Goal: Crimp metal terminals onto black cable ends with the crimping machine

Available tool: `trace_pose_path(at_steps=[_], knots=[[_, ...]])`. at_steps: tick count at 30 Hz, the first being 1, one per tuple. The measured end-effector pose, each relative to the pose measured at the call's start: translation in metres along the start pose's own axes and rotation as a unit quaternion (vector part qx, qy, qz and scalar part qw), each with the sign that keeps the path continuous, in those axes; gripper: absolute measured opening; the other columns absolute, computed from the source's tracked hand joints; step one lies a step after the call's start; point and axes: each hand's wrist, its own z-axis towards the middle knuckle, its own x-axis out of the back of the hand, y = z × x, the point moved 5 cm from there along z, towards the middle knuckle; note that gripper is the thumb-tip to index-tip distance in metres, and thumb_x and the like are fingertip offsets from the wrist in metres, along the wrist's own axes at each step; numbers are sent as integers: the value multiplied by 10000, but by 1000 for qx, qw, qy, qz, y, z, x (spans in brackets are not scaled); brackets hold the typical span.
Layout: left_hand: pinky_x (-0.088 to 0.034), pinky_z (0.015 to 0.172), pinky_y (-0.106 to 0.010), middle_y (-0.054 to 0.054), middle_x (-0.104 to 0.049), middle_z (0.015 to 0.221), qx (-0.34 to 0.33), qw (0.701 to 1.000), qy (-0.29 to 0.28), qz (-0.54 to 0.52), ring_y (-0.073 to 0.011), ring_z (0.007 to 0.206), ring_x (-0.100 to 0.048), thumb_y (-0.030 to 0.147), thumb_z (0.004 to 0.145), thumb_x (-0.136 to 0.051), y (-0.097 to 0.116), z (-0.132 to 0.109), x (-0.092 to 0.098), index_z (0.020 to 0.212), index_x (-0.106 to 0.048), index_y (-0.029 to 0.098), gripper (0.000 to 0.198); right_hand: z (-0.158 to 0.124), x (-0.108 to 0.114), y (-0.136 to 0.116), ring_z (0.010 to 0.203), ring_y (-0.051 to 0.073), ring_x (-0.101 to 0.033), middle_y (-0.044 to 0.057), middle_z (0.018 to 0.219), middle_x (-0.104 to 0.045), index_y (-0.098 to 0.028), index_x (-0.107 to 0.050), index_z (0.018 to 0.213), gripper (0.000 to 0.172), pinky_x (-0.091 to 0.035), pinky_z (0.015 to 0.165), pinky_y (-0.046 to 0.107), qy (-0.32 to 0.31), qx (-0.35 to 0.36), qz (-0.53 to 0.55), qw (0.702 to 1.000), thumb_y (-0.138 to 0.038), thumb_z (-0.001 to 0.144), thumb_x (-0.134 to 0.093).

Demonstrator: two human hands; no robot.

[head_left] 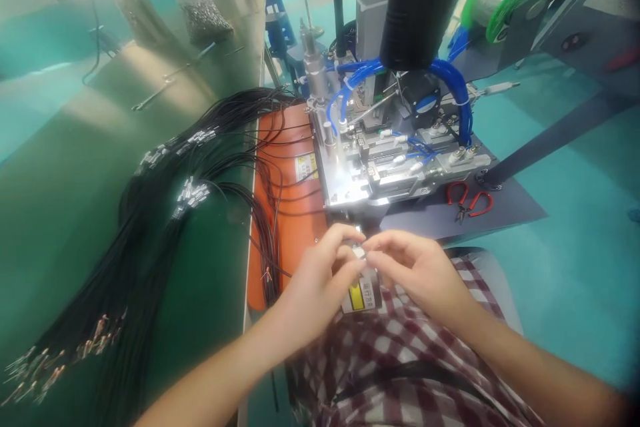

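My left hand (327, 273) and my right hand (417, 270) meet at the fingertips in front of the machine (395, 167). Thumbs and fingers are drawn together around a small spot that looks whitish; what they pinch is too small and blurred to name. Below the fingers, a yellow and white label (357, 297) shows partly. To the left, thin black cables (270, 233) cross an orange panel (295, 227), and one passes out of sight near my left hand. A large bundle of black cables (145, 213) lies on the green table, with metallic connectors (193, 193) and bare wire ends (100, 333).
Red-handled pliers (467, 203) lie on the grey base right of the machine. Blue air tubes (457, 93) and a black cylinder (423, 7) rise above it. A green-rimmed wire spool (505, 0) hangs top right. A bag of small metal parts (205, 13) sits on the green table (200, 320).
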Motion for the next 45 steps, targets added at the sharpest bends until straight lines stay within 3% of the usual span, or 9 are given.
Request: trace_pose_path(at_steps=[10, 14, 21, 24, 28, 34, 39, 42, 45], knots=[[-351, 478, -163, 34, -599, 684, 43, 994, 8, -105, -48, 482, -395, 280, 928, -519, -18, 12, 12, 1022, -574, 219, 125, 16, 3, -2, 583, 126, -555, 18, 717, -675, -166, -703, 827, 134, -454, 522, 239, 57, 55, -76, 994, -297, 806, -684], [-301, 426, -154, 34, -559, 629, 62, 986, 6, -154, -43, 452, -369, 325, 901, -570, -15, 14, 14, 934, -600, 181, 150, 20, -2, -9, 534, 100, -518, -7, 665, -627, -165, -667, 781, 116, -441, 500, 218, 17, 73, -78, 994, -225, 864, -613], [-271, 371, -148, -7, -634, 569, 118, 971, -109, -177, -37, 372, -406, 345, 858, -628, -18, 12, 12, 845, -637, 140, 205, 21, -7, -12, 739, 133, -608, 13, 790, -643, -189, -675, 816, 147, -499, 680, 246, -82, 163, -84, 980, -151, 899, -560], [-310, 370, -145, -5, -637, 553, 128, 978, -60, -150, -45, 364, -448, 348, 836, -653, -20, 11, 12, 788, -608, 137, 221, 20, -6, -6, 747, 139, -618, 18, 826, -663, -193, -687, 874, 121, -507, 674, 254, -57, 147, -92, 983, -165, 897, -571], [-295, 349, -139, 4, -629, 543, 122, 981, 9, -153, -48, 346, -463, 349, 845, -640, -21, 12, 12, 790, -583, 139, 225, 15, 2, -2, 701, 134, -616, 27, 876, -678, -198, -690, 977, 138, -510, 613, 253, 46, 143, -123, 981, -166, 886, -592], [-351, 348, -166, -8, -650, 582, 106, 980, 27, -167, -92, 371, -538, 366, 870, -615, -24, 13, 15, 790, -559, 150, 237, 4, -2, -9, 821, 151, -648, 56, 958, -669, -205, -689, 1056, 217, -548, 660, 253, 89, 275, -179, 940, -115, 882, -596], [-403, 365, -175, -6, -643, 576, 120, 973, 34, -193, -104, 387, -565, 364, 855, -637, -22, 13, 14, 775, -542, 151, 246, -3, -8, -10, 874, 166, -694, 59, 982, -726, -236, -677, 1161, 327, -562, 764, 272, 94, 378, -284, 876, -88, 893, -561], [-417, 363, -172, -1, -644, 598, 123, 970, 45, -206, -99, 390, -567, 351, 844, -652, -21, 13, 13, 784, -545, 152, 234, -8, -9, -4, 901, 180, -712, 67, 1037, -751, -247, -667, 1185, 354, -549, 758, 273, 113, 417, -352, 830, -92, 876, -591], [-424, 360, -171, 10, -637, 613, 113, 969, 54, -213, -95, 390, -568, 334, 843, -657, -22, 13, 13, 790, -540, 157, 219, -10, -10, 0, 890, 184, -720, 74, 1047, -757, -245, -670, 1161, 329, -531, 712, 269, 124, 422, -380, 813, -111, 866, -617]])
